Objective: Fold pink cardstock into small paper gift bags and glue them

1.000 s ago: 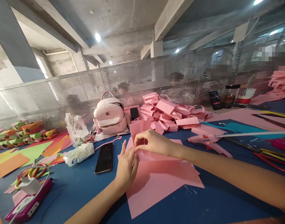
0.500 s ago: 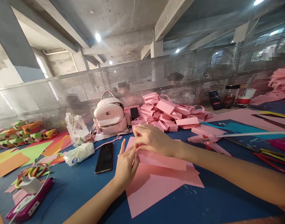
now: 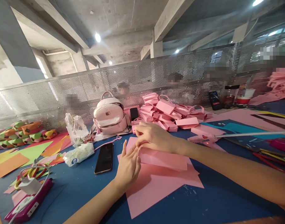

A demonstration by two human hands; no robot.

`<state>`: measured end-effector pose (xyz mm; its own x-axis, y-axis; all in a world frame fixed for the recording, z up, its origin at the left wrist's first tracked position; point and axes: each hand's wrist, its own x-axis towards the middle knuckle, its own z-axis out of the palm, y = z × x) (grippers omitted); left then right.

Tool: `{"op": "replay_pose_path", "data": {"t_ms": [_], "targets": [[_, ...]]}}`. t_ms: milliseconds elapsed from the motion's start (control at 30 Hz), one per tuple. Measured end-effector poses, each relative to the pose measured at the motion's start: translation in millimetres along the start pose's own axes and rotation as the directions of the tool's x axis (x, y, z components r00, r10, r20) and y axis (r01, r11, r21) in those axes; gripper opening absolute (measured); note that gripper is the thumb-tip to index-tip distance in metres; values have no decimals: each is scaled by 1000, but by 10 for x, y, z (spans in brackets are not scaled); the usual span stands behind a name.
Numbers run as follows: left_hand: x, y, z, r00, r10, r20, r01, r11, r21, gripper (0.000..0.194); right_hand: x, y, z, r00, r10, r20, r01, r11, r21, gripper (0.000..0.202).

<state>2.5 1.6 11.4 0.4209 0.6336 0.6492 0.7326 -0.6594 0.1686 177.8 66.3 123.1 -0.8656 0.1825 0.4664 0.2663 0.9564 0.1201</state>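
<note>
A folded strip of pink paper (image 3: 164,159) lies over loose pink sheets (image 3: 149,194) on the blue table. My right hand (image 3: 151,137) pinches its left end from above, fingers bent and closed. From the near left my left hand (image 3: 128,166) meets it there, fingertips pressed against the same end and one finger pointing up. The fingertips of both hands nearly touch, and they hide the gripped corner. Just left of my left hand lies a black phone (image 3: 104,158). A pink glue gun (image 3: 204,139) with a lit red light rests beyond my right forearm.
Behind my hands stand a pale pink backpack (image 3: 109,113) and a heap of folded pink paper pieces (image 3: 165,107). A tissue pack (image 3: 78,154), a purple power strip (image 3: 30,202) and coloured paper (image 3: 13,163) lie left. Pliers with red handles (image 3: 270,163) lie right.
Both hands stay at the left end of the folded paper. My left hand has shifted slightly right, its fingers moving a little along the end. The paper has barely moved.
</note>
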Motion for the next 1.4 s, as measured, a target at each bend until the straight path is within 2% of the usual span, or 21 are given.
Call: {"op": "replay_pose_path", "data": {"t_ms": [100, 233, 367, 433, 500, 600, 800, 867, 967, 1033, 1100, 1200, 1300, 1400], "targets": [[-5, 8, 2, 999, -32, 6, 32, 995, -99, 43, -1, -13, 14, 998, -45, 48, 45, 999, -12, 15], [-52, -33, 70, 987, -158, 31, 160, 945, -286, 34, 2, -83, 85, 982, -140, 125, 154, 982, -112, 16], [-73, -72, 111, 972, -232, 38, 230, 905, -359, 37, -18, -136, 162, 971, -178, 161, 207, 961, -183, 15], [-60, -82, 100, 962, -270, 45, 263, 871, -415, 38, -58, -131, 163, 986, -125, 111, 137, 984, -111, 6], [-45, -97, 89, 947, -317, 51, 302, 825, -478, 41, -122, -115, 131, 999, 17, 36, -17, 1000, -10, 23], [-44, -149, 109, 907, -418, 55, 372, 734, -569, 47, -253, -100, 46, 971, 239, -26, -237, 970, 63, 42], [-75, -241, 224, 809, -578, 107, 457, 504, -733, 50, -514, -52, -77, 919, 377, -117, -371, 926, 71, 71], [-72, -240, 233, 787, -606, 117, 456, 443, -772, 51, -571, 23, -93, 874, 479, -85, -466, 874, 135, 74], [-60, -219, 213, 772, -623, 129, 444, 383, -810, 51, -621, 113, -106, 808, 584, 80, -582, 771, 257, 64], [-48, -204, 190, 769, -624, 137, 435, 353, -828, 49, -631, 92, -124, 807, 556, 201, -590, 743, 316, 51], [-36, -196, 167, 765, -628, 143, 426, 327, -844, 47, -621, 2, -160, 828, 478, 294, -559, 749, 356, 43], [-22, -200, 138, 753, -642, 143, 414, 293, -862, 46, -575, -144, -242, 857, 354, 375, -497, 763, 414, 42], [-16, -211, 115, 744, -654, 137, 396, 266, -879, 48, -510, -149, -295, 898, 261, 355, -421, 743, 520, 43], [-12, -214, 100, 739, -657, 148, 382, 228, -896, 51, -467, -21, -278, 925, 296, 237, -379, 689, 618, 39]]}}
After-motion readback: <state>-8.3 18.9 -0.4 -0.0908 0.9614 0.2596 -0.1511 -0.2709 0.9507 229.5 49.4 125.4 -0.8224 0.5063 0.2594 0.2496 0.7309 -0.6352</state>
